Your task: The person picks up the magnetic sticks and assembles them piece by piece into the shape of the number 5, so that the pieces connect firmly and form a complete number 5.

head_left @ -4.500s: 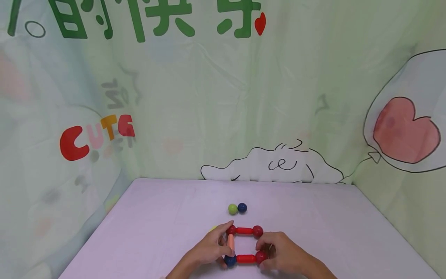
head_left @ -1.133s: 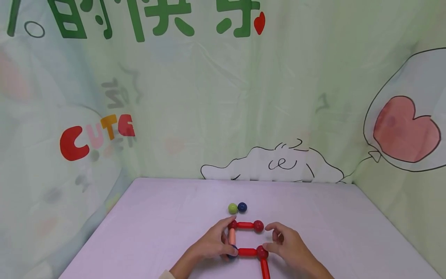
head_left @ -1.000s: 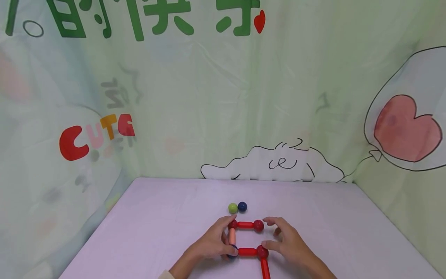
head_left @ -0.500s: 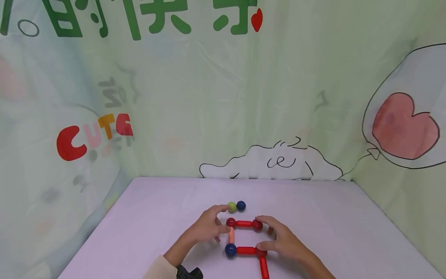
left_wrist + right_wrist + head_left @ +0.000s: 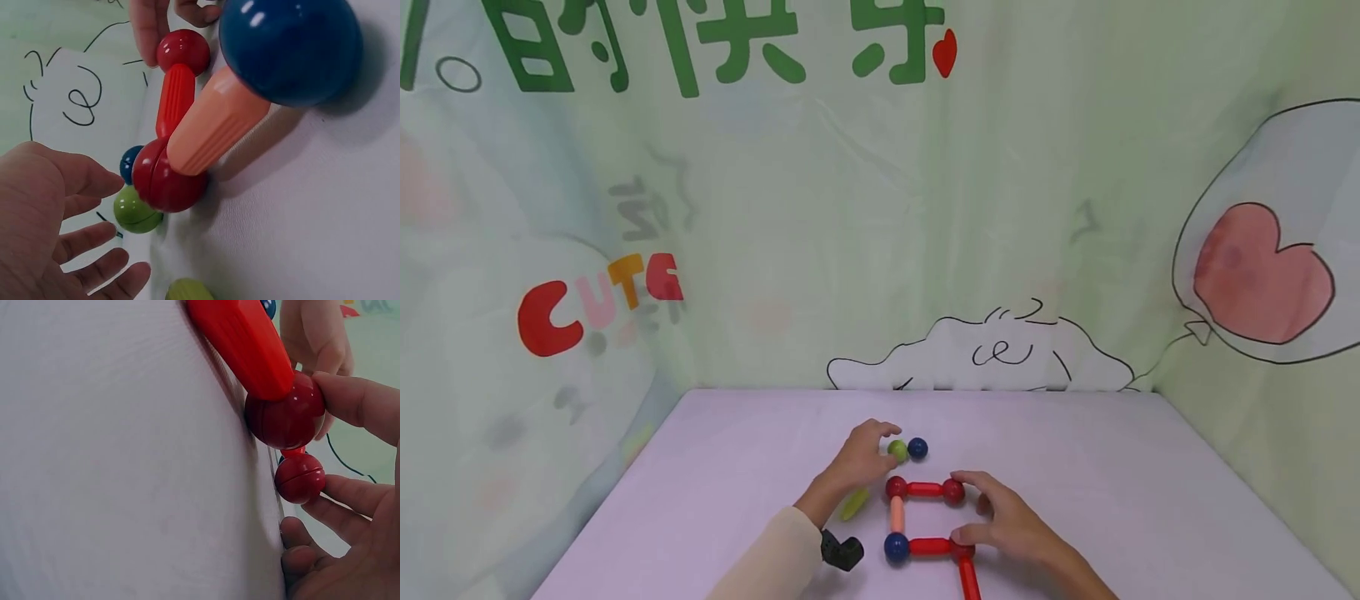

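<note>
A magnetic rod-and-ball frame lies on the table. Two red rods (image 5: 929, 547) and an orange rod (image 5: 897, 515) join a blue ball (image 5: 896, 547) and red balls (image 5: 896, 487), leaving the right side open. Another red rod (image 5: 969, 578) extends toward me from the near right ball. My left hand (image 5: 859, 457) has thumb and forefinger spread on either side of a green ball (image 5: 134, 211), which sits beside a second blue ball (image 5: 917, 448). My right hand (image 5: 1011, 521) spans the open side: the thumb touches the near red ball (image 5: 289, 412), other fingertips the far one (image 5: 301, 479).
A yellow-green rod (image 5: 854, 504) lies left of the frame, partly under my left forearm. A black wrist device (image 5: 842, 551) shows by the left sleeve. A printed curtain (image 5: 880, 208) hangs behind the table's back edge (image 5: 1037, 392).
My left hand has left the frame's left side and reached forward to the green ball, uncovering the near blue ball and yellow-green rod. My right fingertips have come onto the far red ball.
</note>
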The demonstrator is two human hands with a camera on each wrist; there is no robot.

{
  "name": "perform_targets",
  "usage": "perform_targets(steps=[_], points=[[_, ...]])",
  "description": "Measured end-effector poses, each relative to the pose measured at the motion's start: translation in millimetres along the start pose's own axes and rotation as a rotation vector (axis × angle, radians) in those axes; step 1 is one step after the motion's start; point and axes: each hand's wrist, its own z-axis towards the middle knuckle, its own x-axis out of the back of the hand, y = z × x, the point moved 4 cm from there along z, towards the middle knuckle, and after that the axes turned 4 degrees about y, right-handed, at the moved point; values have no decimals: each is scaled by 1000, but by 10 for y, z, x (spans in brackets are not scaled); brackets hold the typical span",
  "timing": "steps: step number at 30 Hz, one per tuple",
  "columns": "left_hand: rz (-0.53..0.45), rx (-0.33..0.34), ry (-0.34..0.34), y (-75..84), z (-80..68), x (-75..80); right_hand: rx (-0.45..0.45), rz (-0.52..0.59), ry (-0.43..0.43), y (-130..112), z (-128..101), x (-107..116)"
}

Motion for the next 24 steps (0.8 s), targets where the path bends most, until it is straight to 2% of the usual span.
perform_targets(steps=[4,9,17,21,24], points=[[23,23,-2,26,80,-83,29,11,-21,0,4,-7],[62,25,-26,81,160,-192,89,59,-95,15,-18,11],[116,41,7,178,175,-250,215,133,-178,-5,-39,35],[171,28,4,223,165,-246,219,146,-171,-13,-36,38],[192,27,1,245,158,-251,183,139,-157,0,-40,37]])
